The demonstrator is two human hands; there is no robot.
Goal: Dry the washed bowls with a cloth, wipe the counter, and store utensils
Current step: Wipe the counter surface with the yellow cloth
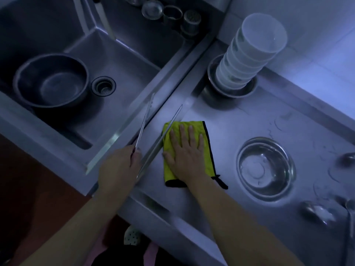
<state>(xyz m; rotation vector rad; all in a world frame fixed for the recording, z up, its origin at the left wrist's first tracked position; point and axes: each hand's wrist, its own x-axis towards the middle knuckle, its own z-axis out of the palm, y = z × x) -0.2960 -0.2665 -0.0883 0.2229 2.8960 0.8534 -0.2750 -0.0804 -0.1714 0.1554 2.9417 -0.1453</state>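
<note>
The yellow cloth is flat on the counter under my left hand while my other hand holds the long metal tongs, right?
Not quite: the head view shows the right hand pressing the yellow cloth flat on the counter; the left hand holds the long metal tongs.

The sink (119, 60) occupies the upper left of the frame, with a pot (51, 81) inside it, left of the drain (103, 86). The counter (249, 116) fills the centre and right. At frame centre the cloth (189, 129) lies flat on the counter under the right hand (185, 150). To its left, the left hand (119, 167) holds tongs (153, 131) angled toward the upper right. A stack of bowls (249, 52) stands at upper right; a single bowl (266, 167) sits right of the cloth. Spoons (317, 210) lie at the lower right edge.
</note>
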